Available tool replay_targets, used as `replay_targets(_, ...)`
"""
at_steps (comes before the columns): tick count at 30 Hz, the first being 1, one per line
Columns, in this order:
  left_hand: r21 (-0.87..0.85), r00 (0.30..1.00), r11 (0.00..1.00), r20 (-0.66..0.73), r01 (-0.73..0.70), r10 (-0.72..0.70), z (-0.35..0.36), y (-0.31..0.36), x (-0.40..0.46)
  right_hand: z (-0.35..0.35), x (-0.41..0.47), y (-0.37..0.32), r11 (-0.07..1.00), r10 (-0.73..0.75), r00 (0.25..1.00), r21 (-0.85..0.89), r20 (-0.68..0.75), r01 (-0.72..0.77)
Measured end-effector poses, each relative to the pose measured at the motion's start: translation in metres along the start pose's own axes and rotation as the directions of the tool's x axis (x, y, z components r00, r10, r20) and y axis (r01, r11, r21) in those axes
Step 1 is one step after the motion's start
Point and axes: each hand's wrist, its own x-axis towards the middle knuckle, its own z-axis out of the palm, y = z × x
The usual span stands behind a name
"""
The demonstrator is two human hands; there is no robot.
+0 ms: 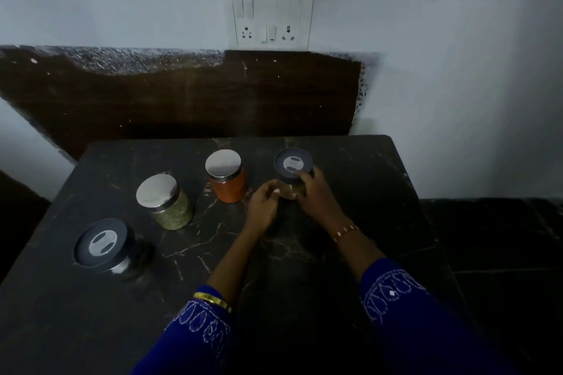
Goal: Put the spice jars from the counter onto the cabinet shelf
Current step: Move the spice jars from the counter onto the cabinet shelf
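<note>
Several spice jars stand in a curved row on the dark marble counter. At the far right is a clear jar with a dark lid; my left hand and my right hand are wrapped around its glass body from both sides. Just left of it stands an orange-red jar with a silver lid. Further left is a jar of green herbs with a silver lid. Nearest the left edge sits another dark-lidded jar. No cabinet shelf is in view.
A dark backsplash rises behind the counter, with a white switch and socket panel on the wall above. The counter's right edge drops to a dark tiled floor.
</note>
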Motion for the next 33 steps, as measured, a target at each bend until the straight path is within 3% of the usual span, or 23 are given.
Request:
replay_targets(4, -0.056, 0.999, 0.998, 0.006, 0.035, -0.035, 0.002, -0.009, 0.004, 0.011, 0.005, 0.005, 0.989, 0.026, 0.979, 0.148, -0.201, 0.004)
replay_targets(8, -0.115, 0.999, 0.992, -0.019, 0.044, -0.046, 0.002, -0.012, 0.005, 0.012, 0.001, 0.011, 0.975, 0.053, 0.965, 0.22, -0.256, 0.005)
replay_targets(11, -0.136, 0.997, 0.991, -0.075, 0.019, -0.029, -0.001, -0.012, 0.002, 0.003, -0.01, 0.013, 0.94, 0.072, 0.972, 0.341, -0.222, 0.008)
replay_targets(14, -0.156, 0.996, 0.988, -0.086, 0.021, -0.034, -0.008, -0.011, -0.001, -0.018, -0.029, 0.013, 0.857, 0.07, 0.994, 0.515, -0.089, -0.014)
replay_targets(16, -0.199, 0.998, 0.979, -0.025, 0.052, -0.059, -0.015, -0.007, -0.006, -0.034, -0.043, 0.012, 0.786, 0.063, 0.998, 0.617, -0.011, -0.043)
replay_targets(19, -0.4, 0.987, 0.909, 0.146, 0.12, -0.066, -0.023, 0.006, -0.025, -0.058, -0.06, 0.011, 0.687, 0.035, 0.999, 0.725, 0.036, -0.05)
replay_targets(22, -0.523, 0.94, 0.83, 0.341, 0.195, -0.006, -0.024, 0.008, -0.038, -0.075, -0.071, 0.007, 0.614, -0.048, 0.999, 0.789, 0.023, 0.011)
replay_targets(25, -0.592, 0.919, 0.77, 0.393, 0.238, 0.019, -0.017, 0.014, -0.052, -0.083, -0.075, 0.004, 0.539, -0.035, 0.999, 0.841, -0.037, 0.05)
replay_targets(27, -0.617, 0.929, 0.757, 0.368, 0.217, 0.033, -0.01, 0.018, -0.057, -0.083, -0.078, 0.001, 0.488, 0.061, 0.995, 0.872, -0.08, 0.04)
replay_targets(30, -0.578, 0.974, 0.811, 0.22, 0.092, 0.046, 0.001, 0.025, -0.063, -0.077, -0.082, -0.003, 0.476, 0.183, 0.977, 0.88, -0.109, 0.009)
replay_targets(33, -0.52, 0.997, 0.853, 0.038, -0.043, 0.074, 0.005, 0.033, -0.071, -0.069, -0.089, -0.009, 0.498, 0.175, 0.982, 0.867, -0.077, -0.021)
